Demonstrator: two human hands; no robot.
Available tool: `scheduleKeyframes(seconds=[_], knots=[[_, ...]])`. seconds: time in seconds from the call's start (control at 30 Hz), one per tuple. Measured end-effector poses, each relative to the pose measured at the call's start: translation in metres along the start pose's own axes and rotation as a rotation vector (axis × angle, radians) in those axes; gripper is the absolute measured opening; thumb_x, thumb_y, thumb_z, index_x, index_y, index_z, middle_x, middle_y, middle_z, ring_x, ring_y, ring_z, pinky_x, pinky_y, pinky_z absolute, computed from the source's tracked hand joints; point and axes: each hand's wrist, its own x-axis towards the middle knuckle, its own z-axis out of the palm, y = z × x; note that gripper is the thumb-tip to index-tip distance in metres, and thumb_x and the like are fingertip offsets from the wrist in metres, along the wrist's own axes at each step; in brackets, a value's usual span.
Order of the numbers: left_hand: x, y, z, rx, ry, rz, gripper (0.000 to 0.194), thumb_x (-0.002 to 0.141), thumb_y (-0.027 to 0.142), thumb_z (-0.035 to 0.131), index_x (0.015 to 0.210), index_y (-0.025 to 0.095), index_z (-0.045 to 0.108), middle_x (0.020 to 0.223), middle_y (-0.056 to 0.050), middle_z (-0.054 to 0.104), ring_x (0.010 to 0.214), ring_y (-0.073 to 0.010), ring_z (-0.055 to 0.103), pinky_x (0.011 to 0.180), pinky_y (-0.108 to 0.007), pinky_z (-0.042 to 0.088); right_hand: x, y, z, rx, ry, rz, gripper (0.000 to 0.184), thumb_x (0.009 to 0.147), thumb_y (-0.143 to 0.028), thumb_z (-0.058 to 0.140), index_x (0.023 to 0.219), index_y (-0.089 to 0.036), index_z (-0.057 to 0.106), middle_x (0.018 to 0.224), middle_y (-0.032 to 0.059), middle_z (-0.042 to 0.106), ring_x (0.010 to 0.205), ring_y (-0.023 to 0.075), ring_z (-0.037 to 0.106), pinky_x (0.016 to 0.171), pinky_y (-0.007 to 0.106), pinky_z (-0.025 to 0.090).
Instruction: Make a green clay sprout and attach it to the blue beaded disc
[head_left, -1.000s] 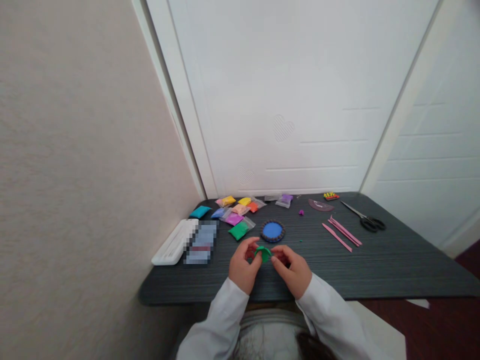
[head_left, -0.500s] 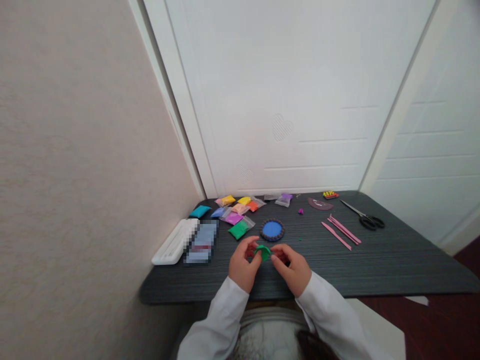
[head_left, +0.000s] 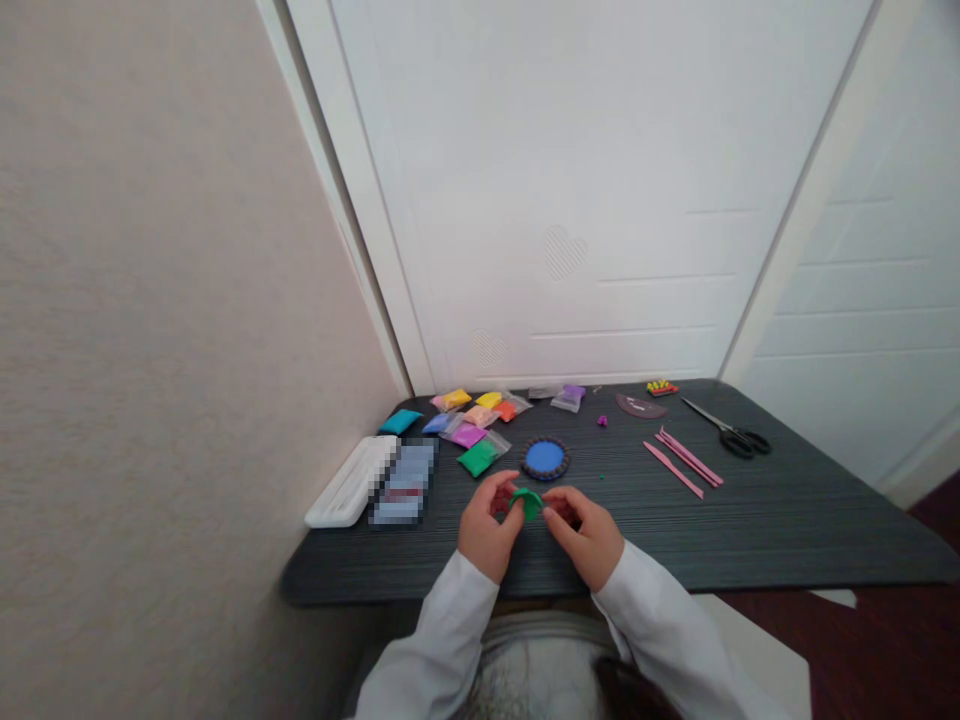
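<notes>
A thin, curved piece of green clay (head_left: pixel 531 504) is held up over the near part of the table, between my two hands. My left hand (head_left: pixel 489 525) pinches its left side with thumb and fingers. The fingertips of my right hand (head_left: pixel 586 536) close on its right edge. Just beyond my hands lies a blue disc (head_left: pixel 544 458) ringed by a dark, beaded-looking rim. To its left rests a green clay packet (head_left: pixel 480 457), and a tiny green bit (head_left: pixel 601 477) sits on the table right of the disc.
Several coloured clay packets (head_left: pixel 469 434) lie at the back left, near a white tray (head_left: pixel 349 490) and a blurred flat packet (head_left: pixel 405 485). Pink modelling tools (head_left: pixel 690 458), black-handled scissors (head_left: pixel 739 440), a clear pink scraper (head_left: pixel 640 406) and a small purple piece (head_left: pixel 602 421) are to the right.
Almost nothing differs. Both hands stay on the green clay in nearly the same pose, and the whole view has shifted very slightly.
</notes>
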Motion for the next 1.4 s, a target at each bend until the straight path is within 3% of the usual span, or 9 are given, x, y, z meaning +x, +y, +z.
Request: scheduleKeyframes(seconds=[1.4], knots=[[-0.0002,-0.0010,0.0006,-0.014,-0.009,0.008,0.029,0.070,0.020,0.054,0.099,0.018,0.052,0.081,-0.003,0.056,0.074,-0.0135,0.056,0.069,-0.027,0.047,0.0004,0.0003,-0.0002,0.003,-0.008,0.005,0.019,0.074,-0.028,0.048,0.088,-0.017,0.056,0.075,0.0023,0.062,0.066,0.0125,0.056,0.065,0.025,0.045]])
